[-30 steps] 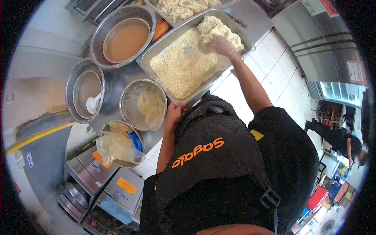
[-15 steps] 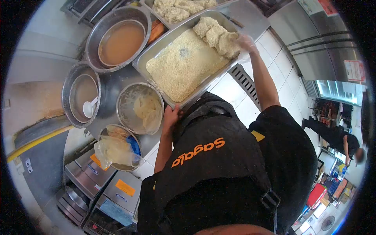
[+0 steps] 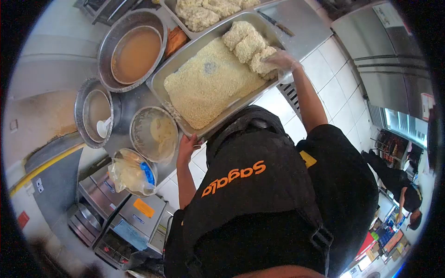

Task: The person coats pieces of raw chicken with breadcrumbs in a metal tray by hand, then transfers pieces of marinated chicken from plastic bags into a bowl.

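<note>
Steel counter point(image 3: 306, 28) runs far-right to near-left above a white tiled floor point(image 3: 331, 88); another person point(image 3: 396, 178) in dark clothes is well off to the right.

Your tray point(image 3: 168, 106) sits on it, near long edge about at the counter's edge. Can't tell if it overhangs. Crumbs point(image 3: 204, 90) heaped left and middle, lumpy coated pieces point(image 3: 248, 48) in a row along the right end.

Left hand point(image 3: 187, 147): partly closed on the tray's near-left corner, holding it. Right hand point(image 3: 280, 62), clear film around the wrist: half open, fingers bent over the nearest piece. Touching; can't tell if it's gripped.

Watch list:
- Tray slip. Push hard at the right end with only one corner held and it could pivot, dumping crumbs over the near side.
- Coating loss. Pieces sit tight together; a rough pull or squeeze could strip crumbs where they rub.
- Knife point(image 3: 276, 24). Lies just beyond the tray's right wall. Shove the tray right and you could knock it, or catch it reaching past.
- Splash. Large basin point(image 3: 105, 60) of brown liquid point(image 3: 136, 54) is close on the far-left; a tray bump could slop it.
- Bag point(image 3: 127, 176) over the small near-left bowl's rim: your sleeve could drag it.
</note>
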Available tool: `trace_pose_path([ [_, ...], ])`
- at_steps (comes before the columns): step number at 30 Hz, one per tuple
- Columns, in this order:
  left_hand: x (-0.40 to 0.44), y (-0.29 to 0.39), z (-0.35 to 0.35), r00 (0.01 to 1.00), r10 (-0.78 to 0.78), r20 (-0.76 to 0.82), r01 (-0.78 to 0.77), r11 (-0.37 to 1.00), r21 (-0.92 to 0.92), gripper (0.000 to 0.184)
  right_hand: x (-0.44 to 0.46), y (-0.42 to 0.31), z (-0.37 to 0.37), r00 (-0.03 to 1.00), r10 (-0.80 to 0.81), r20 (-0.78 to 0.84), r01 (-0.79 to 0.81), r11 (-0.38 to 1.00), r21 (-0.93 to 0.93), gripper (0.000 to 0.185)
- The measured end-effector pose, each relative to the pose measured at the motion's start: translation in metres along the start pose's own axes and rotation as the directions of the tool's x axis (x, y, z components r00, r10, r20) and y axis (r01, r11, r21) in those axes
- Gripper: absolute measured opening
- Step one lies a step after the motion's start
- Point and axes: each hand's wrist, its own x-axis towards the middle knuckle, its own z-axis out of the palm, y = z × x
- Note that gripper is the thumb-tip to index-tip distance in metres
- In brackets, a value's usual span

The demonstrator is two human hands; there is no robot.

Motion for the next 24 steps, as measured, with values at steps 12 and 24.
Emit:
trace_pose_path([
  [12,0.0,-0.006,0.002,0.997,-0.026,-0.068,0.026,1.0,0.006,0.035,0.012,0.008,0.005,0.972,-0.069,0.223,0.094,0.99,-0.105,0.035],
  [24,-0.003,0.0,0.007,0.997,-0.01,-0.073,0.008,1.0,-0.016,0.029,0.0,0.015,-0.001,0.966,-0.114,0.233,0.032,0.944,0.329,0.045],
])
